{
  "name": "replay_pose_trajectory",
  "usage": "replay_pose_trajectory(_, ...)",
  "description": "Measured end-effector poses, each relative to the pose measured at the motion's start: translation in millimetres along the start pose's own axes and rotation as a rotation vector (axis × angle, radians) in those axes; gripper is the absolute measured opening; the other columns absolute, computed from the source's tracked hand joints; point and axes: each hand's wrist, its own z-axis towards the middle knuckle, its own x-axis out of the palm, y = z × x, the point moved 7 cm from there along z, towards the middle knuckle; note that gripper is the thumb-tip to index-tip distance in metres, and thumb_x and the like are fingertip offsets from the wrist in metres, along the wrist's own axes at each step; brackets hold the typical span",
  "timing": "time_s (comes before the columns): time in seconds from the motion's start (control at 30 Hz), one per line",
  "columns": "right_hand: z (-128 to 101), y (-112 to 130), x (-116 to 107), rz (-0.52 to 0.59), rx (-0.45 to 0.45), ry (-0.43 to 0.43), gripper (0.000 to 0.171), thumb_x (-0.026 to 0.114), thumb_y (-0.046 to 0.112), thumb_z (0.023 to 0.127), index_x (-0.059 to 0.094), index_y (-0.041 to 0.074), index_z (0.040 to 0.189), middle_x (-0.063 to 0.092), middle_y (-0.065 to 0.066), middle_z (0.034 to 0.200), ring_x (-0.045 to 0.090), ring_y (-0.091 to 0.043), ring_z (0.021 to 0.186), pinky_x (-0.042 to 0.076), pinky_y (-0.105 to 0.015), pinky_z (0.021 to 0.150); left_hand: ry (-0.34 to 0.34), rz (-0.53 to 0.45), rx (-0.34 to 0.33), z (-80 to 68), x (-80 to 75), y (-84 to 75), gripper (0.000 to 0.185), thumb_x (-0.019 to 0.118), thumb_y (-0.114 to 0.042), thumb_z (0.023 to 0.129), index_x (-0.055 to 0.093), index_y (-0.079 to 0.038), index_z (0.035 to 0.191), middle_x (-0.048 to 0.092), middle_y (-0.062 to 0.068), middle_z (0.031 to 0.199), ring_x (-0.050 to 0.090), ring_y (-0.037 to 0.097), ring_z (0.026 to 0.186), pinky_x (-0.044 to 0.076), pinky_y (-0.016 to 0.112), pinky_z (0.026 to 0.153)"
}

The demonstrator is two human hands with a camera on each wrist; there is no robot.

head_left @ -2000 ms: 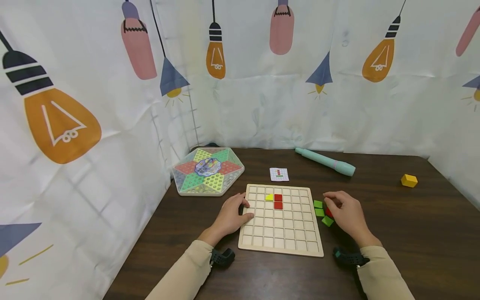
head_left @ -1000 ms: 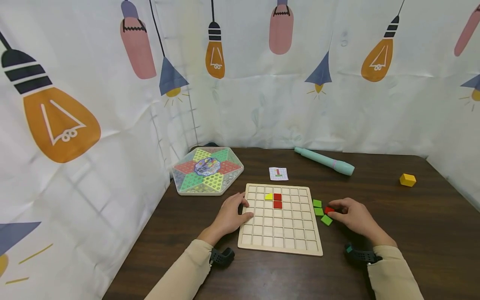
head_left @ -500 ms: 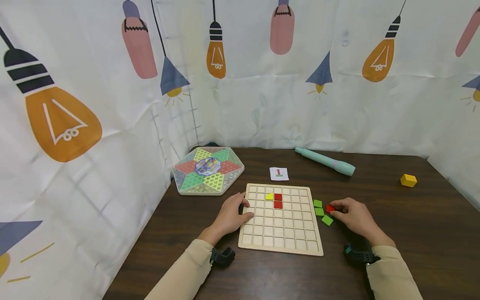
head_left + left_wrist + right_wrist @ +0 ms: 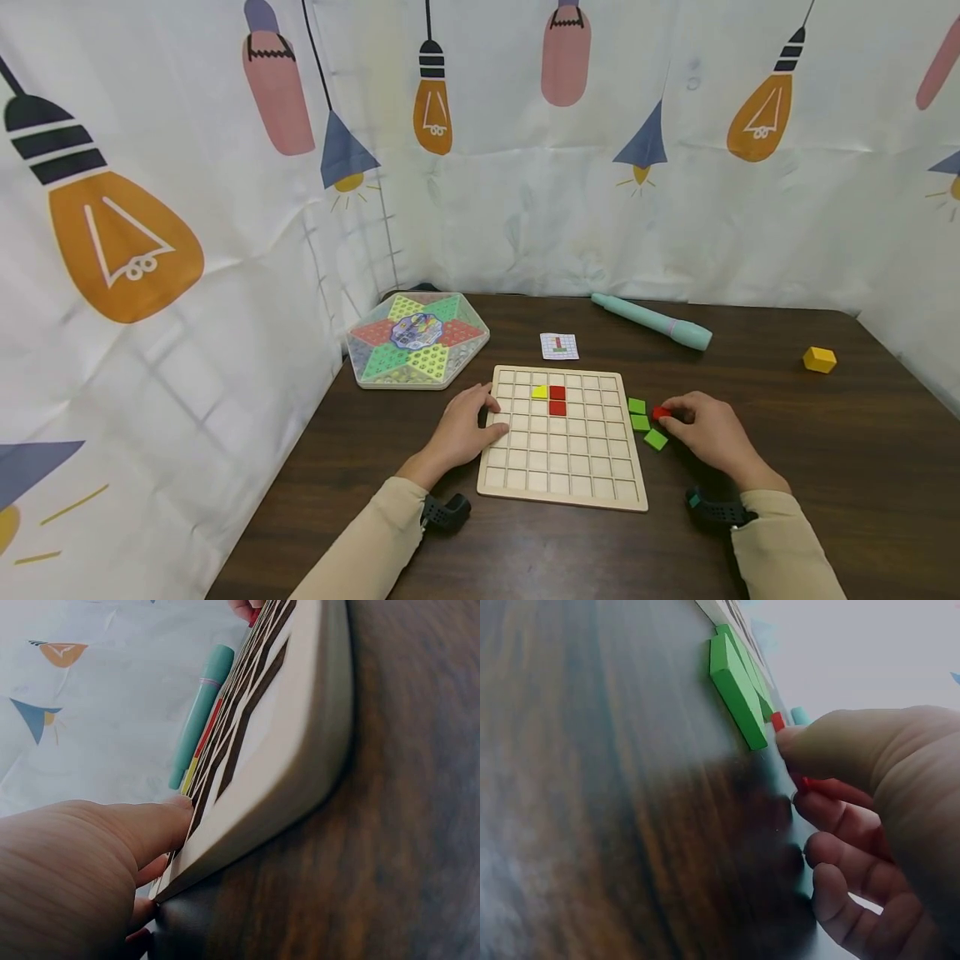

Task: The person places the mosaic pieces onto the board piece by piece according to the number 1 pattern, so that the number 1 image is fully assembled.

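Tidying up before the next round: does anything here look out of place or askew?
Only small things. One green tile beside the wooden grid board lies turned askew from the other two, and a yellow block sits alone far to the right. Nothing looks spilled or damaged.

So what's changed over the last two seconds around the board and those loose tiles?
The right hand drew back off the tile cluster, uncovering the red tile, which its fingers now pinch at the tip and have nudged slightly away from the person. The left hand stayed resting on the wooden grid board; the yellow and red tiles in the board and the three green tiles have not moved.
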Motion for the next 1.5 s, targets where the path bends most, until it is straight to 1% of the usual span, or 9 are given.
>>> replay_pose_trajectory(0.2,-0.6,-6.2,0.2,0.057,0.053,-0.010,0.028,0.070,0.021,0.090,0.070,0.003,0.112,0.065,-0.018,0.108,0.055,-0.020,0.076,0.044,-0.031,0.058,-0.004,0.001,-0.002,0.5,-0.6,-0.7,0.020,0.073,-0.026,0.089,0.061,-0.013,0.098,0.042,0.016,0.150,0.031,0.034,0.143,0.025,0.057,0.113)
replay_pose_trajectory(0.33,-0.3,-5.5,-1.0,0.080,0.046,-0.043,0.030,0.069,0.025,0.092,0.070,0.004,0.114,0.065,-0.017,0.109,0.054,-0.019,0.074,0.044,-0.030,0.056,-0.005,0.005,0.003,0.5,0.0,-0.2,0.020,0.073,-0.026,0.089,0.061,-0.013,0.097,0.043,0.016,0.150,0.032,0.034,0.142,0.026,0.057,0.113)
replay_pose_trajectory(0.5,1.4,8.9,-0.5,0.106,0.001,-0.083,0.032,0.069,0.027,0.093,0.070,0.005,0.117,0.066,-0.014,0.109,0.054,-0.019,0.077,0.045,-0.028,0.055,-0.006,-0.002,0.007,0.6,-0.2,-0.4,0.021,0.073,-0.026,0.089,0.060,-0.012,0.098,0.043,0.016,0.150,0.032,0.034,0.142,0.026,0.057,0.112)
replay_pose_trajectory(0.6,2.6,20.3,5.4,0.127,-0.024,-0.070,0.032,0.069,0.028,0.093,0.070,0.007,0.117,0.065,-0.011,0.109,0.053,-0.017,0.076,0.044,-0.027,0.054,-0.006,0.004,0.006,1.0,0.0,-0.3,0.020,0.073,-0.026,0.089,0.060,-0.012,0.098,0.043,0.016,0.150,0.032,0.034,0.142,0.026,0.057,0.112)
replay_pose_trajectory(0.8,3.8,43.7,20.9,0.150,-0.070,-0.039,0.029,0.072,0.027,0.090,0.072,0.009,0.114,0.065,-0.003,0.105,0.047,-0.015,0.068,0.039,-0.025,0.050,-0.003,0.008,0.000,1.6,0.5,0.7,0.021,0.073,-0.026,0.089,0.060,-0.013,0.098,0.042,0.015,0.150,0.031,0.033,0.142,0.026,0.057,0.113)
replay_pose_trajectory(0.97,3.9,59.4,33.8,0.163,-0.107,-0.017,0.028,0.074,0.023,0.089,0.072,0.011,0.114,0.065,0.001,0.102,0.048,-0.014,0.070,0.040,-0.024,0.052,-0.001,0.007,-0.004,1.1,-0.2,0.0,0.021,0.073,-0.026,0.089,0.061,-0.013,0.099,0.042,0.015,0.150,0.031,0.033,0.143,0.026,0.056,0.113)
replay_pose_trajectory(1.13,4.2,70.6,43.5,0.168,-0.133,0.000,0.029,0.076,0.024,0.086,0.073,0.012,0.113,0.063,0.004,0.098,0.047,-0.012,0.069,0.038,-0.024,0.055,-0.003,0.005,0.000,1.3,-0.4,-1.4,0.021,0.073,-0.026,0.089,0.061,-0.012,0.098,0.042,0.015,0.150,0.031,0.034,0.142,0.026,0.056,0.113)
replay_pose_trajectory(1.33,3.1,82.0,50.0,0.177,-0.156,0.004,0.026,0.077,0.021,0.086,0.074,0.014,0.111,0.065,0.005,0.102,0.048,-0.012,0.073,0.041,-0.024,0.060,-0.001,0.017,-0.018,2.5,0.7,1.0,0.021,0.074,-0.026,0.088,0.061,-0.012,0.098,0.042,0.014,0.151,0.031,0.032,0.143,0.025,0.055,0.114)
replay_pose_trajectory(1.5,2.1,91.0,53.8,0.173,-0.175,-0.009,0.024,0.076,0.020,0.087,0.074,0.015,0.111,0.065,0.006,0.105,0.050,-0.012,0.080,0.045,-0.026,0.066,-0.002,0.016,-0.011,3.2,2.2,2.9,0.021,0.074,-0.026,0.088,0.060,-0.012,0.097,0.042,0.014,0.150,0.031,0.032,0.143,0.024,0.054,0.115)
